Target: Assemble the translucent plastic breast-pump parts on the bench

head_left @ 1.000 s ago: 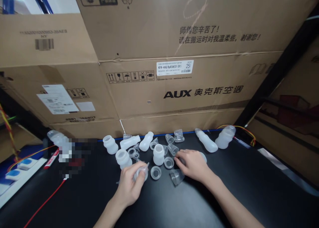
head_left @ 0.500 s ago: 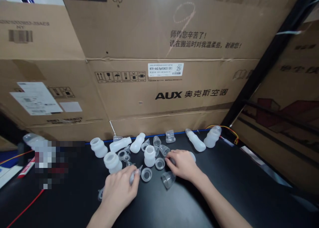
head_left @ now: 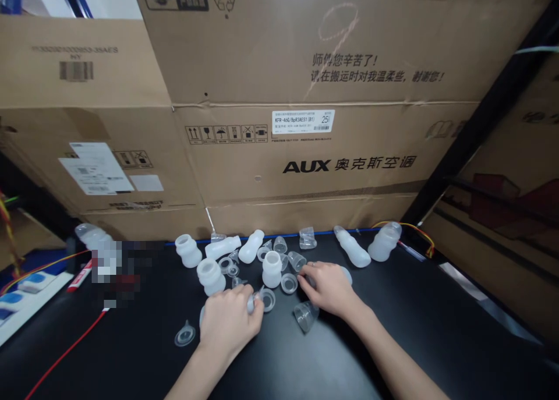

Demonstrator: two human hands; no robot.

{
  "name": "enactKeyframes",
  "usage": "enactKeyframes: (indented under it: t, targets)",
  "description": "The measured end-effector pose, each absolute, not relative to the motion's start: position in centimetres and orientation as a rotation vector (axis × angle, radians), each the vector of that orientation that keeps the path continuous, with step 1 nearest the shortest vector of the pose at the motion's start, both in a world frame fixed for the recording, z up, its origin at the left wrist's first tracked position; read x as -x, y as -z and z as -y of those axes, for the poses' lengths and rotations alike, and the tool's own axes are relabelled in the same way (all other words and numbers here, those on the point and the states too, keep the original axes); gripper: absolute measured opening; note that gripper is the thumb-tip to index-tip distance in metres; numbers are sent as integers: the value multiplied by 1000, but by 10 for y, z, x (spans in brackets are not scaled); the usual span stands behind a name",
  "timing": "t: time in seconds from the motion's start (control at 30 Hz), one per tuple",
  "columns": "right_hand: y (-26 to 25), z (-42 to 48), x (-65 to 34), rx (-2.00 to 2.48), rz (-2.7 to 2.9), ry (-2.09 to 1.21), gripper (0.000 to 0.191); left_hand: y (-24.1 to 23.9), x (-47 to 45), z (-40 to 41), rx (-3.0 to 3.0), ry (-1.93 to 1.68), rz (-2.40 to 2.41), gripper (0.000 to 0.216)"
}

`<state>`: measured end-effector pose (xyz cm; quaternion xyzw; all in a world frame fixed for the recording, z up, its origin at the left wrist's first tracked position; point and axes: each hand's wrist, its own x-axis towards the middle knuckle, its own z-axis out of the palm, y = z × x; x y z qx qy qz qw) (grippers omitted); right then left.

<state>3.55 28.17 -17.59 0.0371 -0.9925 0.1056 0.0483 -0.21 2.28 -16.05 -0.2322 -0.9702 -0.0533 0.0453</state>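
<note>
My left hand [head_left: 231, 318] is closed around a small translucent piece [head_left: 251, 304], mostly hidden by the fingers. Farther right, my right hand [head_left: 329, 288] has its fingers curled on a greyish piece that I cannot make out. A pale rounded end [head_left: 347, 275] shows behind that hand. Between the hands lie a translucent ring [head_left: 268, 300] and another ring [head_left: 289, 283]. Just beyond them stands a white soft bottle [head_left: 272, 270]. A clear cap [head_left: 306, 317] lies below my right hand. Left of my left hand is a flat disc with a pointed spout [head_left: 185, 334].
More white bottles [head_left: 211, 276] and clear caps [head_left: 308, 238] lie along the back of the black table [head_left: 301, 368]. Large cardboard boxes [head_left: 244, 184] wall it off behind. A power strip [head_left: 32, 301] and a red cable [head_left: 65, 359] are at the left.
The view has shifted, so things sit farther right. My left hand has moved slightly right over the table, uncovering the spouted disc. My right hand stays near the same caps.
</note>
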Motion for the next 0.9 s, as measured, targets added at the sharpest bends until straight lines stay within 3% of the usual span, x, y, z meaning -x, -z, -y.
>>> enactKeyframes:
  t: [0.9]
  targets:
    - [182,-283,-35,-151,3011,-363,21,151,12,-48,752,133,2992,45]
